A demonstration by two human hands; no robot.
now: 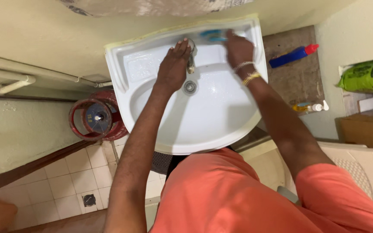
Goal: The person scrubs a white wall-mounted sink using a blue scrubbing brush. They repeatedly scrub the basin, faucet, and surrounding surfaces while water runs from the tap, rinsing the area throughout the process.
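Tap (191,58) at the white washbasin's (221,125) back sits under your left hand (173,64), fingers loosely on it, while your right hand (238,47) grips a blue scrub brush (212,35).

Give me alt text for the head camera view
Looking down at a white washbasin: the left hand rests on the tap, the right hand holds a blue brush on the rim.
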